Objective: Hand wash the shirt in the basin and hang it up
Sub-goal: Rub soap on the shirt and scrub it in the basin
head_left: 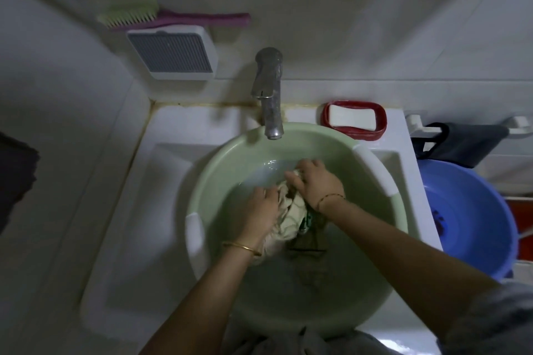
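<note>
Head view, mid-wash, scrubbing stage. Left hand (259, 210) and right hand (314, 181) both had fingers curled round the bunched wet shirt (291, 217), which sat in shallow water mid green basin (317, 141) on the counter (173, 124). Soap bar (353, 118) lay at the counter's back right corner. Judged still to do: rinse, wring, hang up.
</note>
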The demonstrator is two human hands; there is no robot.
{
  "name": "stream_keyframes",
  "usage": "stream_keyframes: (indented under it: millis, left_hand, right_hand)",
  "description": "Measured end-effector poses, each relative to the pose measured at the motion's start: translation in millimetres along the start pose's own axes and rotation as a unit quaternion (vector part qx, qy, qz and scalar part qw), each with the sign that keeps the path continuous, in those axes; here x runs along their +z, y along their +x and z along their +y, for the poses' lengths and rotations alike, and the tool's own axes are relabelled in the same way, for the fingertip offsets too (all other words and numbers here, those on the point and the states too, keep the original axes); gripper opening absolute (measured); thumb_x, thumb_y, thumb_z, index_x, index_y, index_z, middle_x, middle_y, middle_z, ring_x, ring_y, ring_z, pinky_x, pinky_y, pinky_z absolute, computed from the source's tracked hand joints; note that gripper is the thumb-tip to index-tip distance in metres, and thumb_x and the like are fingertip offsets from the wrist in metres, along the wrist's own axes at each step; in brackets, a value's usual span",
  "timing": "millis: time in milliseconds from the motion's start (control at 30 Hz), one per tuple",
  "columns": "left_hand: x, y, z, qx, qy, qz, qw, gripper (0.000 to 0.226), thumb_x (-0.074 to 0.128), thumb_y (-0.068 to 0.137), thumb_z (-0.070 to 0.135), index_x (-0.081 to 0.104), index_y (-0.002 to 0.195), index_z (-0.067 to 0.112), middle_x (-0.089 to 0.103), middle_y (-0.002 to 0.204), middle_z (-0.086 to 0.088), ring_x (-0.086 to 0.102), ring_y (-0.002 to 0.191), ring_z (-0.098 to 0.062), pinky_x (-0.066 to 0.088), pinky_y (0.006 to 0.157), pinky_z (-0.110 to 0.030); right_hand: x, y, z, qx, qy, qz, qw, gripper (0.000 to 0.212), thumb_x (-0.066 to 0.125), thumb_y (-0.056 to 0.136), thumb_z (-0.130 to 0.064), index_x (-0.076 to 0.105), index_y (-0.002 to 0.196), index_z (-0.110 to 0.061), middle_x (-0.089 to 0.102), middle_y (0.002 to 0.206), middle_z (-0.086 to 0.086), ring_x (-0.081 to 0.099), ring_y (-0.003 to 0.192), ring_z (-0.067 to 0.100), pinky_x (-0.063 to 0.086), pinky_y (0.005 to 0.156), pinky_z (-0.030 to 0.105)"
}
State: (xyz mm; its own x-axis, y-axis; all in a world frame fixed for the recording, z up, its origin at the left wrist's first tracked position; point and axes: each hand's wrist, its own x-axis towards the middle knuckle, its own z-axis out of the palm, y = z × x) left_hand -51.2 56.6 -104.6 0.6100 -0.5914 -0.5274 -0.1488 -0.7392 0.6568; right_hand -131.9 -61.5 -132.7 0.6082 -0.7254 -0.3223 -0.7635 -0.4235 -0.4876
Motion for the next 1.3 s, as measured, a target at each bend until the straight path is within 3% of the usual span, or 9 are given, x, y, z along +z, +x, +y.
stream_keyframes:
  millis: [100, 267, 567, 700, 800, 967, 1067, 1200, 1300]
  left_hand:
    - [-4, 6, -20, 0.037, 0.354, 0.001, 0.934, 0.049, 0.028, 0.098, 0.050, 0.034, 0.141, 0.027, 0.026, 0.146, -0.016, 0.033, 0.131, -0.039, 0.033, 0.102, -0.040]
    - [19, 14, -24, 0.183, 0.554, 0.001, 0.812, 0.067, 0.027, 0.097, 0.049, -0.005, 0.150, 0.024, -0.013, 0.158, -0.013, -0.010, 0.144, -0.036, -0.004, 0.113, -0.059]
    - [34, 26, -34, -0.018, 0.574, -0.050, 0.817, 0.075, 0.033, 0.091, 0.058, 0.023, 0.145, 0.008, 0.026, 0.149, -0.022, 0.023, 0.136, -0.042, 0.020, 0.109, -0.057]
    - [7, 41, -30, 0.028, 0.494, -0.008, 0.869, 0.079, 0.045, 0.071, 0.079, 0.041, 0.124, 0.021, 0.051, 0.129, -0.009, 0.046, 0.118, -0.029, 0.027, 0.097, -0.043]
    - [-7, 47, -30, 0.070, 0.414, -0.012, 0.908, 0.060, 0.034, 0.085, 0.068, 0.055, 0.122, 0.025, 0.057, 0.127, -0.006, 0.051, 0.116, -0.027, 0.031, 0.096, -0.038]
    - [-10, 44, -24, 0.094, 0.296, -0.084, 0.947, 0.038, 0.063, 0.083, 0.037, 0.062, 0.111, 0.012, 0.061, 0.120, -0.013, 0.055, 0.113, -0.028, 0.038, 0.093, -0.027]
    - [-23, 54, -25, 0.083, 0.180, -0.027, 0.980, 0.041, 0.067, 0.067, 0.038, 0.060, 0.099, 0.013, 0.065, 0.108, -0.011, 0.061, 0.098, -0.027, 0.049, 0.083, -0.030]
    - [-12, 43, -29, 0.199, 0.216, 0.110, 0.950, 0.058, 0.067, 0.079, 0.029, 0.041, 0.129, 0.018, 0.049, 0.120, -0.015, 0.051, 0.107, -0.033, 0.046, 0.090, -0.040]
    - [8, 34, -44, 0.159, 0.419, 0.035, 0.893, 0.068, 0.041, 0.092, 0.052, 0.008, 0.149, 0.035, 0.013, 0.150, -0.018, 0.023, 0.133, -0.038, 0.029, 0.105, -0.046]
  right_hand:
    - [15, -5, 25, 0.053, -0.001, -0.030, 0.998, 0.055, 0.035, 0.096, -0.050, 0.024, 0.143, -0.023, 0.029, 0.140, 0.014, 0.038, 0.126, 0.040, 0.038, 0.100, 0.046]
    - [51, -25, 22, -0.021, -0.239, -0.109, 0.965, 0.060, 0.025, 0.101, -0.037, -0.002, 0.151, -0.019, -0.008, 0.159, 0.009, 0.008, 0.140, 0.044, 0.039, 0.101, 0.050]
    - [45, -24, 35, -0.091, -0.275, -0.135, 0.947, 0.066, 0.031, 0.097, -0.049, -0.001, 0.149, -0.024, 0.003, 0.157, 0.012, 0.024, 0.135, 0.040, 0.045, 0.093, 0.047]
    - [32, -19, 42, -0.036, -0.213, -0.109, 0.970, 0.077, 0.048, 0.090, -0.051, 0.000, 0.148, -0.037, -0.007, 0.157, 0.006, 0.025, 0.132, 0.042, 0.043, 0.097, 0.049]
    - [40, -18, 32, 0.033, -0.135, -0.084, 0.987, 0.082, 0.059, 0.087, -0.044, 0.007, 0.148, -0.030, 0.015, 0.151, 0.010, 0.038, 0.124, 0.040, 0.045, 0.096, 0.047]
    - [16, -5, 12, 0.022, 0.055, -0.216, 0.975, 0.025, 0.051, 0.094, -0.009, 0.053, 0.115, 0.002, 0.064, 0.107, 0.021, 0.065, 0.097, 0.025, 0.048, 0.070, 0.019]
    - [-1, 4, 17, 0.154, 0.194, -0.209, 0.946, 0.032, 0.059, 0.088, -0.034, 0.062, 0.109, -0.010, 0.060, 0.119, 0.011, 0.056, 0.107, 0.027, 0.044, 0.094, 0.029]
    - [13, -2, 32, 0.091, -0.020, -0.049, 0.994, 0.034, 0.042, 0.092, -0.051, 0.056, 0.118, -0.033, 0.042, 0.134, 0.005, 0.042, 0.119, 0.032, 0.036, 0.104, 0.047]
    - [46, -20, 27, 0.013, -0.176, -0.033, 0.984, 0.058, 0.037, 0.096, -0.047, 0.013, 0.148, -0.035, 0.010, 0.156, 0.003, 0.021, 0.137, 0.037, 0.027, 0.105, 0.051]
